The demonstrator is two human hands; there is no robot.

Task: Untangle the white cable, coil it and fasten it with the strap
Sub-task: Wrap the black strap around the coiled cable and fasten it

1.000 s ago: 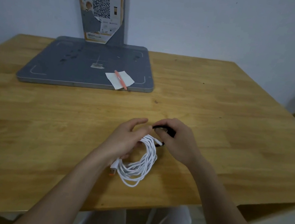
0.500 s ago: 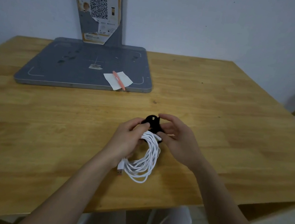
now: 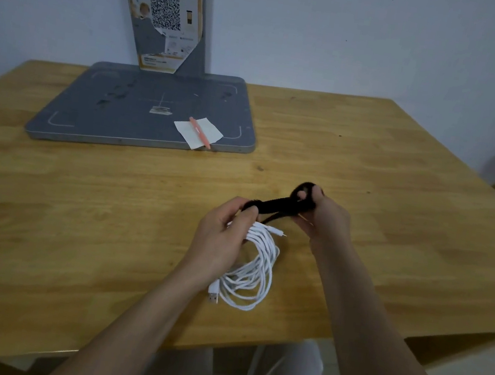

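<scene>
Black fuzzy strap [image 3: 275, 206] pulled taut between both hands, white cable [image 3: 255, 266] coiled below it.

Head view: strap's long axis runs from the left hand [image 3: 219, 240] up and away to the right hand [image 3: 323, 217] — left fingers curl round the top of the coil and pinch the strap's near end, right fingers curl round its far end, which loops over a fingertip. Cable is smooth, round, thin; loops hang from the left fingers toward the body and lie on the wooden table [image 3: 396, 208]. Small plug pokes out just right of the left fingers. Right hand looks like the one to wrap — strap soft, floppy.
</scene>
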